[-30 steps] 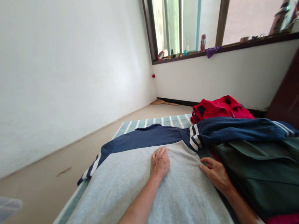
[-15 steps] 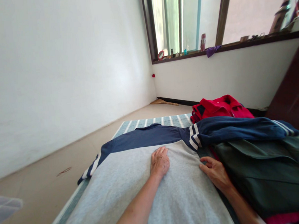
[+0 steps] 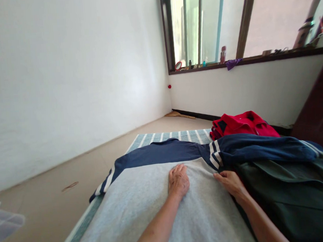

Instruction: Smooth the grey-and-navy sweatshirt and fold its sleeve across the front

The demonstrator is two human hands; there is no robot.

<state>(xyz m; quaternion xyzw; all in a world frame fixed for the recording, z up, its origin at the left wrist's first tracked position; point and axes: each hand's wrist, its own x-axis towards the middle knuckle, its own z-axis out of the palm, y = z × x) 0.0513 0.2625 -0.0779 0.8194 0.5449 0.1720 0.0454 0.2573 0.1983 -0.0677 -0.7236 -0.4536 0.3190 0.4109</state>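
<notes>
Sweatshirt [image 3: 129,215] of soft grey fleece lies spread flat, its navy yoke and white-striped sleeves reaching away across a striped mat [image 3: 162,137]. The left hand [image 3: 178,181] rests open, palm down, on the fleece near the collar; a flat, light palm like this smooths the nap without dragging the cloth. The right hand [image 3: 231,183] sits at the sweatshirt's far side, fingers curved at its edge, though whether they pinch the fleece I cannot tell. Just beside that hand lies a folded dark green jacket [image 3: 288,197] of smooth, slightly glossy fabric. The navy sleeve [image 3: 263,147] drapes over it, and a folded red shirt [image 3: 241,124] sits beyond. Farther off, a broom [image 3: 179,114] lies on the tiled floor [image 3: 98,162] beneath a window [image 3: 193,26].
</notes>
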